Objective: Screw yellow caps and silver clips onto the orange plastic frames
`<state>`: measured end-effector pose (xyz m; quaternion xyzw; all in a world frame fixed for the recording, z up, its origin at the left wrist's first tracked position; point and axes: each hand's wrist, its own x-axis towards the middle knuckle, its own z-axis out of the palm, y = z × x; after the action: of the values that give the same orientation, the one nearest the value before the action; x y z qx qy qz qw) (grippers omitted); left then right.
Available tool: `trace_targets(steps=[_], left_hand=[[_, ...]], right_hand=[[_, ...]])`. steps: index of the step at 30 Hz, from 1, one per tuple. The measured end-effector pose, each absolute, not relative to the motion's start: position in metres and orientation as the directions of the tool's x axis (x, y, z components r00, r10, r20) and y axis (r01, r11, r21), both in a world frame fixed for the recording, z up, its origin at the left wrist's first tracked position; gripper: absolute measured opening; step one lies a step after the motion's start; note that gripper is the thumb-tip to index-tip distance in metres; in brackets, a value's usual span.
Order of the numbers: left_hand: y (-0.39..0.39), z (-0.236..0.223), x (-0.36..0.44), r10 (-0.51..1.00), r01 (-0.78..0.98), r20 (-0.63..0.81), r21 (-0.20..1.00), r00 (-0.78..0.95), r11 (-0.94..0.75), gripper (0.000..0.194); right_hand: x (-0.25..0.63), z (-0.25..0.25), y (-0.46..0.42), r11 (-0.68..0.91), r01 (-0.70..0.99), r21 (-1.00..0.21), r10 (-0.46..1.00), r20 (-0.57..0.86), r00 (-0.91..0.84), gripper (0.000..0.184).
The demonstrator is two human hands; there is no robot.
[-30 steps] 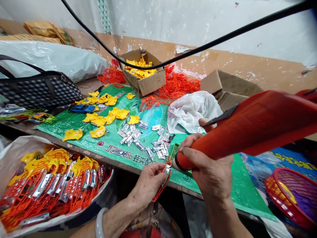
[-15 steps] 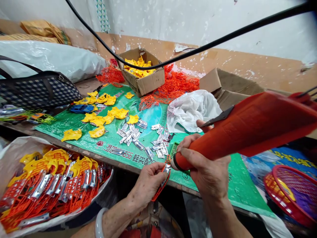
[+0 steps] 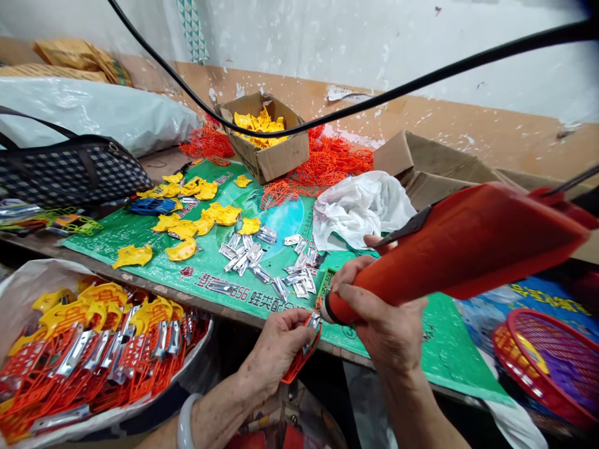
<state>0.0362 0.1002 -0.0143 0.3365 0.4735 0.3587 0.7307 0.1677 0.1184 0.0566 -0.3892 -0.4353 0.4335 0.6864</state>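
Note:
My left hand [image 3: 285,343] pinches an orange plastic frame [image 3: 299,360] with a shiny metal clip [image 3: 314,320] on it, just off the table's front edge. My right hand [image 3: 390,321] is wrapped round a red-covered electric screwdriver [image 3: 461,243], which has a dark lever along its top. The screwdriver slants down to the left, its pale nose right at the upper end of the frame; the exact contact point is too small to make out. Close behind the nose lies a small green perforated tray [image 3: 326,282], partly hidden by my right hand.
Loose metal clips [image 3: 243,252] and yellow plastic pieces [image 3: 219,214] lie on the green mat [image 3: 173,284]. Behind are a carton [image 3: 283,159], orange frames [image 3: 334,156] and a white cloth [image 3: 360,209]. A sack [image 3: 28,277] of assembled pieces stands left, a red basket [image 3: 545,358] right. A black cable [image 3: 397,93] hangs across.
The rear of the electric screwdriver has dipped slightly, and its nose stays at the frame. My left hand keeps its hold. The whole view has shifted a little.

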Motion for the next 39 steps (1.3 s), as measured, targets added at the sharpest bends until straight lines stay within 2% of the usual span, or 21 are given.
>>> trace_targets(steps=[7,11,13,17,24,29,39], left_hand=[[0.098,-0.019,0.037,0.844,-0.261,-0.449,0.812,0.295,0.523,0.022],[0.100,-0.011,0.035,0.828,-0.288,-0.467,0.784,0.310,0.550,0.024],[0.104,-0.007,0.032,0.842,-0.316,-0.464,0.784,0.274,0.535,0.026],[0.112,-0.007,0.024,0.885,-0.326,-0.430,0.823,0.178,0.465,0.030],[0.116,-0.014,0.019,0.891,-0.179,-0.384,0.885,0.244,0.430,0.025],[0.122,-0.016,0.016,0.871,-0.089,-0.373,0.904,0.320,0.419,0.023],[0.128,-0.013,0.012,0.856,-0.103,-0.367,0.898,0.365,0.428,0.021]], right_hand=[[0.167,0.055,0.117,0.325,-0.279,-0.903,0.935,0.262,0.241,0.016],[0.171,0.063,0.122,0.346,-0.332,-0.877,0.931,0.278,0.236,0.027],[0.178,0.065,0.132,0.406,-0.333,-0.851,0.903,0.318,0.290,0.023],[0.194,0.056,0.166,0.512,-0.175,-0.841,0.786,0.377,0.491,0.016],[0.197,0.016,0.208,0.440,-0.118,-0.890,0.792,0.323,0.518,0.017],[0.194,0.007,0.213,0.408,-0.090,-0.909,0.798,0.307,0.519,0.016],[0.197,-0.001,0.217,0.384,-0.060,-0.921,0.793,0.296,0.533,0.018]])
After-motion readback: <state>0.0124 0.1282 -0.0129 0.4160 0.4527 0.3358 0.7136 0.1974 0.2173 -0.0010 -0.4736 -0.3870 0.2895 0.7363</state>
